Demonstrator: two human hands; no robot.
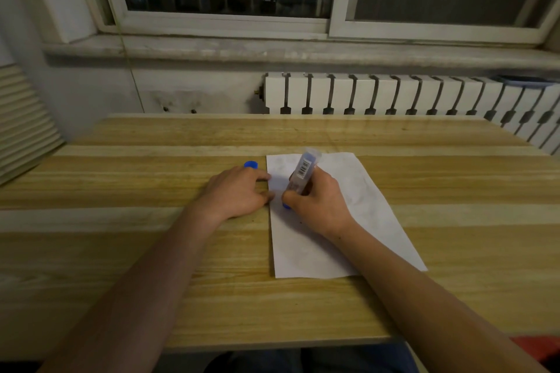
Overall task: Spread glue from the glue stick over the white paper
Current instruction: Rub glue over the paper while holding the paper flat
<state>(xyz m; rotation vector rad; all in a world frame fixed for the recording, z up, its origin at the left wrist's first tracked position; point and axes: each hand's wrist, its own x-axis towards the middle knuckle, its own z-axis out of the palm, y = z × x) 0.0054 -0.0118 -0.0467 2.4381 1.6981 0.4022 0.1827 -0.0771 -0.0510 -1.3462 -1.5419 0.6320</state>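
On the wooden worktop (121,191) the blue cap (251,164) lies just beyond the left hand (239,194), which rests open with its fingertips on the left edge of the white paper (348,221), probably to stop it from sliding. The right hand (318,203) is wrapped closed around the glue stick (303,172). Its long axis tilts away from the person, with the blue lower end touching the paper near that left edge.

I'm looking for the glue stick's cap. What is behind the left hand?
A small blue cap sits on the wooden table just beyond the left hand. Only its top shows; the fingers cover its near side.
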